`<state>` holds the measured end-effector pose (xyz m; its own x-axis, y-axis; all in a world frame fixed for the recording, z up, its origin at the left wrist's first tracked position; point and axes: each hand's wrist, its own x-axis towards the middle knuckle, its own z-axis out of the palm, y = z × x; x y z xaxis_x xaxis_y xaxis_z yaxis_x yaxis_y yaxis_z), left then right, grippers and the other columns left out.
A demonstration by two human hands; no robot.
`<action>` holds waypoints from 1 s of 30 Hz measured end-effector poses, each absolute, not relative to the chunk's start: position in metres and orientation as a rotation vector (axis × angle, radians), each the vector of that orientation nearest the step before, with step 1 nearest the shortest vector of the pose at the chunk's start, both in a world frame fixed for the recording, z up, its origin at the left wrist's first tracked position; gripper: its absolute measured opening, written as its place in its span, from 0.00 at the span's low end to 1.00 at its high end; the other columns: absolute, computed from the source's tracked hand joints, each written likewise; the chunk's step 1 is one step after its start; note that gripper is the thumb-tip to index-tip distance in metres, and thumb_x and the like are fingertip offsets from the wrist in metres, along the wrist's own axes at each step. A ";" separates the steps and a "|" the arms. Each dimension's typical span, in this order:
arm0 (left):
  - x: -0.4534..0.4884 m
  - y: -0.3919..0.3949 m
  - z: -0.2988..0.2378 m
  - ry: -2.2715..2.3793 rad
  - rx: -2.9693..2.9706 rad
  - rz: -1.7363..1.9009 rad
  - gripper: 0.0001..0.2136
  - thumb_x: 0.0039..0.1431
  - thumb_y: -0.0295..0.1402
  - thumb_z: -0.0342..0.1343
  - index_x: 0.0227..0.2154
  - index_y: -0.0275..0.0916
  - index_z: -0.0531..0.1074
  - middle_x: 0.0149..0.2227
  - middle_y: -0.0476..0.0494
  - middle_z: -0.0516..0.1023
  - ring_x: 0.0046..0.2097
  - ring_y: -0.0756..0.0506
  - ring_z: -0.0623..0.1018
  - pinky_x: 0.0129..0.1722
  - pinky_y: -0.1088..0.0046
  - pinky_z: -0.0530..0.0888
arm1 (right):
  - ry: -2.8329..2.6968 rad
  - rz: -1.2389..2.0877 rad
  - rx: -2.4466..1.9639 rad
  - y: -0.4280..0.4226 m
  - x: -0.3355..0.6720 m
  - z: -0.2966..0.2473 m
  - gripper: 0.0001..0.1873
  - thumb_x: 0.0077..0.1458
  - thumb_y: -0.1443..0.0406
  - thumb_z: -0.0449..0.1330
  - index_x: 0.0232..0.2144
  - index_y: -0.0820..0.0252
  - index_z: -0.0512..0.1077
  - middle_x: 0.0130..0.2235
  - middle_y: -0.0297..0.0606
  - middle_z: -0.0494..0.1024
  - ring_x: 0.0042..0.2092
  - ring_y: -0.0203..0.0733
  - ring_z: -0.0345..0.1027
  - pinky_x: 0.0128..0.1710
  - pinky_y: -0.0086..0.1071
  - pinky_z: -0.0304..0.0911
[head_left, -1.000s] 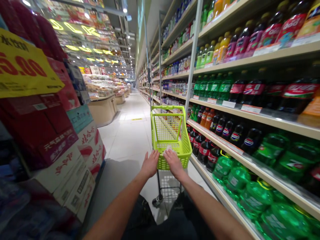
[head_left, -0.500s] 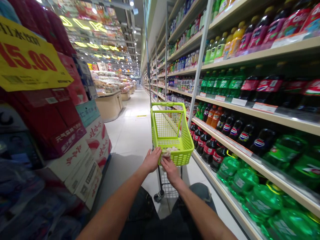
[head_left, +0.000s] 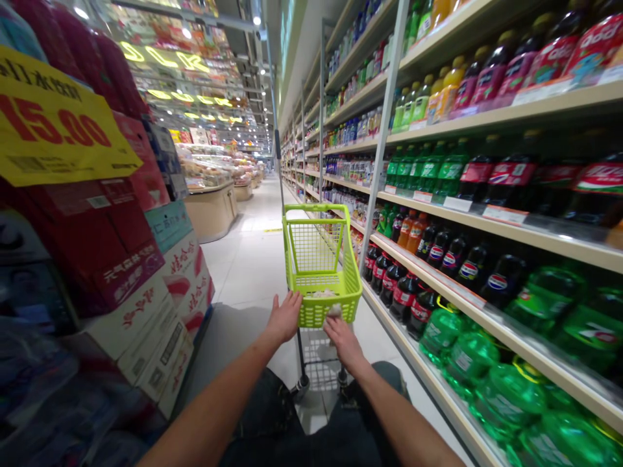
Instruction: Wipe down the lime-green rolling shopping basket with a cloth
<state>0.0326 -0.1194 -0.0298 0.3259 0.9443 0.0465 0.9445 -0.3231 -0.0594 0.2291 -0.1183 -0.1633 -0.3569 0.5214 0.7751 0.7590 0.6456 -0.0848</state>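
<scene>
A lime-green plastic shopping basket (head_left: 328,311), part of a small wheeled cart, stands in front of my knees. My left hand (head_left: 285,318) rests against its near left corner, fingers stretched along the plastic and thumb apart. My right hand (head_left: 343,340) pinches a whitish crumpled cloth (head_left: 334,311) against the outside of the basket's slotted near wall. Inside, on the basket floor, lies another pale crumpled piece (head_left: 321,294), perhaps also cloth. The right fingertips are partly covered by the cloth.
Shelves (head_left: 487,207) of bottled drinks run close along the right. Large green bottles (head_left: 516,389) fill the bottom level. Stacked cartons (head_left: 141,318) with a yellow price sign (head_left: 58,123) stand at the left. A thin pole (head_left: 278,146) rises behind the basket. Tiled floor (head_left: 253,259) leads to food counters (head_left: 209,207).
The cart has turned slightly and shifted left. My right hand has moved the cloth from the near rim down and right onto the outer wall. My left hand stays at the corner.
</scene>
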 end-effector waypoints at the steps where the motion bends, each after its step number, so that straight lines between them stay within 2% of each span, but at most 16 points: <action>1: 0.033 -0.119 -0.030 -1.780 -2.485 -0.003 0.29 0.48 0.19 0.37 0.57 0.32 0.50 0.61 0.40 0.51 0.62 0.43 0.50 0.57 0.47 0.47 | -2.061 -0.373 -0.992 -0.122 0.232 -0.171 0.17 0.56 0.73 0.47 0.43 0.56 0.70 0.46 0.42 0.73 0.54 0.40 0.59 0.48 0.40 0.63; 3: 0.035 -0.119 -0.031 -1.787 -2.450 -0.030 0.28 0.49 0.19 0.37 0.57 0.31 0.51 0.61 0.39 0.51 0.61 0.42 0.51 0.57 0.47 0.46 | -2.049 -0.364 -0.983 -0.128 0.242 -0.171 0.18 0.56 0.73 0.47 0.44 0.56 0.70 0.47 0.42 0.72 0.55 0.40 0.58 0.48 0.38 0.64; 6: 0.045 -0.121 -0.035 -1.717 -2.479 -0.085 0.29 0.49 0.21 0.39 0.57 0.32 0.50 0.61 0.39 0.49 0.62 0.42 0.49 0.57 0.47 0.45 | -1.940 -0.326 -1.005 -0.124 0.255 -0.139 0.22 0.55 0.75 0.45 0.49 0.56 0.66 0.54 0.41 0.65 0.59 0.41 0.49 0.54 0.42 0.56; 9: 0.057 -0.124 -0.040 -1.703 -2.536 -0.076 0.31 0.47 0.22 0.42 0.58 0.33 0.48 0.62 0.40 0.48 0.62 0.42 0.47 0.57 0.48 0.45 | -1.808 -0.286 -1.094 -0.113 0.261 -0.124 0.24 0.53 0.77 0.46 0.50 0.56 0.65 0.58 0.40 0.59 0.61 0.42 0.45 0.57 0.45 0.51; 15: 0.054 -0.126 -0.043 -1.708 -2.568 -0.070 0.31 0.47 0.24 0.43 0.58 0.34 0.48 0.62 0.41 0.47 0.62 0.43 0.48 0.57 0.48 0.44 | -1.865 -0.075 -1.216 -0.125 0.259 -0.185 0.26 0.47 0.78 0.47 0.45 0.54 0.69 0.53 0.37 0.67 0.55 0.40 0.59 0.49 0.36 0.63; 17: 0.051 -0.126 -0.043 -1.713 -2.569 -0.083 0.32 0.46 0.24 0.43 0.58 0.33 0.48 0.62 0.41 0.47 0.62 0.43 0.48 0.57 0.48 0.44 | -1.858 -0.051 -1.157 -0.126 0.259 -0.176 0.26 0.48 0.77 0.47 0.46 0.53 0.68 0.54 0.36 0.65 0.56 0.40 0.57 0.51 0.37 0.61; 20: 0.052 -0.126 -0.043 -1.736 -2.562 -0.083 0.33 0.45 0.23 0.43 0.58 0.33 0.47 0.62 0.41 0.47 0.62 0.43 0.47 0.57 0.48 0.45 | -1.732 -0.097 -1.095 -0.116 0.262 -0.133 0.26 0.49 0.77 0.46 0.49 0.54 0.66 0.58 0.37 0.58 0.60 0.40 0.48 0.57 0.41 0.51; 22: 0.054 -0.127 -0.043 -1.762 -2.549 -0.083 0.34 0.44 0.22 0.43 0.58 0.33 0.46 0.62 0.41 0.47 0.62 0.43 0.47 0.57 0.49 0.45 | -1.653 -0.094 -1.123 -0.107 0.263 -0.114 0.26 0.49 0.77 0.45 0.48 0.55 0.67 0.60 0.37 0.54 0.61 0.41 0.45 0.58 0.42 0.48; 24: 0.054 -0.127 -0.045 -1.764 -2.552 -0.091 0.34 0.44 0.23 0.43 0.58 0.34 0.47 0.62 0.42 0.47 0.62 0.43 0.46 0.57 0.48 0.45 | -1.621 -0.051 -1.181 -0.106 0.262 -0.118 0.28 0.47 0.78 0.45 0.47 0.55 0.67 0.59 0.38 0.55 0.60 0.42 0.47 0.56 0.42 0.51; 27: 0.050 -0.129 -0.047 -1.742 -2.549 -0.124 0.33 0.45 0.23 0.43 0.58 0.35 0.47 0.62 0.42 0.47 0.62 0.44 0.46 0.58 0.50 0.44 | -1.698 0.032 -1.208 -0.116 0.258 -0.145 0.30 0.43 0.79 0.45 0.46 0.54 0.69 0.55 0.37 0.63 0.56 0.40 0.56 0.52 0.39 0.59; 30: 0.045 -0.131 -0.048 -1.885 -2.428 -0.157 0.31 0.48 0.24 0.41 0.58 0.32 0.46 0.62 0.38 0.45 0.63 0.43 0.45 0.58 0.51 0.45 | -1.782 0.058 -1.129 -0.127 0.252 -0.142 0.28 0.43 0.78 0.46 0.45 0.54 0.69 0.53 0.37 0.66 0.55 0.40 0.58 0.52 0.38 0.59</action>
